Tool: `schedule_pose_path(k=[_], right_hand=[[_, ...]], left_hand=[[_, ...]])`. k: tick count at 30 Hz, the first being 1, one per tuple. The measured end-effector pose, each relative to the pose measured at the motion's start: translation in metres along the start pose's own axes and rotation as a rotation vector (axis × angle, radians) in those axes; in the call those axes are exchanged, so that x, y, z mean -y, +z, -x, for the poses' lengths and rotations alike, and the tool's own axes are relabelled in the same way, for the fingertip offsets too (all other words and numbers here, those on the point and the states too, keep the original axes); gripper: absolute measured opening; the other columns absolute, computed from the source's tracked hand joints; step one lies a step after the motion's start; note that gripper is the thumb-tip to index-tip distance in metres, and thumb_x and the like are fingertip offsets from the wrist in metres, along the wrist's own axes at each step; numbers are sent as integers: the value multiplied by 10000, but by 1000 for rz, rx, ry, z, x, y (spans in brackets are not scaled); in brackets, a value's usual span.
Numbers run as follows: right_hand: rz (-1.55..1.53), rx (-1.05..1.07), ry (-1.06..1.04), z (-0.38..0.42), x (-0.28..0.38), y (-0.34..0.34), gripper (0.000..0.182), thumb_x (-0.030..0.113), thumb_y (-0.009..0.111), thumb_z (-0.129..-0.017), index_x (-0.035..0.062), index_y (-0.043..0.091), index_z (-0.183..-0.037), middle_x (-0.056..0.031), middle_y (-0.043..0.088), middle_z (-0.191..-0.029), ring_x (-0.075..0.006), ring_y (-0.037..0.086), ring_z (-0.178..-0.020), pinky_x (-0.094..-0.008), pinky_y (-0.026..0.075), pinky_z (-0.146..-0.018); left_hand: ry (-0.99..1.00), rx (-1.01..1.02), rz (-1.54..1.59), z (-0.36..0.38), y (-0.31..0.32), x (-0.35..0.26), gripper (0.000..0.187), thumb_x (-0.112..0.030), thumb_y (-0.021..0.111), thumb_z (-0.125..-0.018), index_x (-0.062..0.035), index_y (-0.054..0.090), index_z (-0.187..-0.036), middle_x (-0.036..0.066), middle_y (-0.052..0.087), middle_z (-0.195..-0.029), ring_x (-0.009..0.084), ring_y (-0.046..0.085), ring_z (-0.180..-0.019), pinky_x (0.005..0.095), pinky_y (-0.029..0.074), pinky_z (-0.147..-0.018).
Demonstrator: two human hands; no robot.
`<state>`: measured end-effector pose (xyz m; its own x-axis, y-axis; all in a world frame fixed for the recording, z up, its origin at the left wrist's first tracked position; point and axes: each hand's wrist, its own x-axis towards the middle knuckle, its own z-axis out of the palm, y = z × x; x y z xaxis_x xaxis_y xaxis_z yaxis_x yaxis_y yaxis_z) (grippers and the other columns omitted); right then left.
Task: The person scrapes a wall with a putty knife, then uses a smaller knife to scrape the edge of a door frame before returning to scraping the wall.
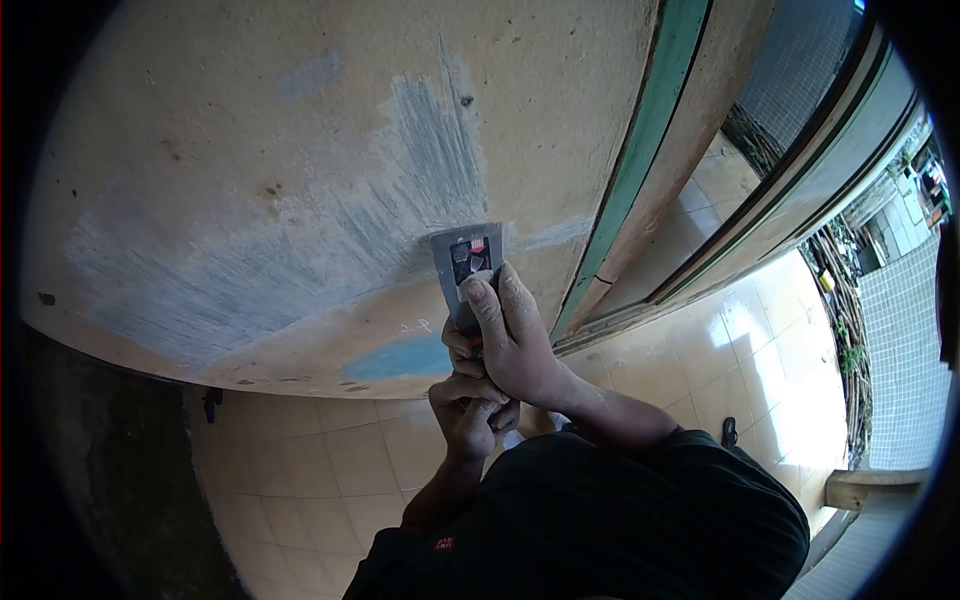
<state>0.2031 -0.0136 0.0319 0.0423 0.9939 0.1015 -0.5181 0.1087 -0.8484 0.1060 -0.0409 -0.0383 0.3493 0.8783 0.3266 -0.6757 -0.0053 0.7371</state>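
A putty knife [447, 268] with a wide grey metal blade and a label on its face is held up against the wall [560, 120]. My right hand [520, 350], dusty with pale powder, is closed on it, with the thumb and a finger lying along the blade. Below it, my left hand [465, 415] is closed around the lower end, where the handle is mostly hidden by fingers. The blade's far edge meets a whitish-grey patch of streaked filler [330, 240] that spreads left and upward across the beige wall.
A green-painted frame strip [640, 140] runs down the wall's right side, beside a window opening. Underfoot are beige floor tiles [330, 460]. A sandal [729, 432] lies at right, near a row of bundled sticks [850, 340]. Dark ground [120, 480] borders the tiles at left.
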Motion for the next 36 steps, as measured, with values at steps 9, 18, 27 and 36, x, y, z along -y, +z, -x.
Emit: schedule_pose_path(k=[9,18,27,36], right_hand=[[-9,28,8,-4,5,0,141,210,330,-1011,71,355,-1010,-40,419,-580,-75,374,-458,-211,341,-426],[39,-49,-55,-3,-2,9,135,206,335,-1011,73,348,-994,-43,429,-580,-73,377,-453,-210,339,-413],[63,-43,2,-1,12,13,133,199,340,-1011,68,350,-992,-40,432,-570,-70,381,-455,-212,342,-414],[-15,13,-58,-6,13,8,137,189,386,-999,60,369,-958,-3,371,-583,-60,350,-450,-211,293,-381]], left_hand=[[22,-28,-83,-2,5,-8,162,-77,514,-908,-27,511,-754,44,409,-578,80,382,-375,201,274,-304],[-16,-13,-112,-3,1,-20,137,-7,485,-874,-9,507,-739,51,413,-579,86,376,-367,205,273,-300],[11,-42,-83,-4,11,-19,140,-31,466,-895,-9,503,-762,45,412,-582,71,370,-360,200,259,-286],[66,-33,-104,-7,18,-17,143,-15,456,-893,-14,493,-755,53,427,-602,74,379,-378,203,282,-310]])
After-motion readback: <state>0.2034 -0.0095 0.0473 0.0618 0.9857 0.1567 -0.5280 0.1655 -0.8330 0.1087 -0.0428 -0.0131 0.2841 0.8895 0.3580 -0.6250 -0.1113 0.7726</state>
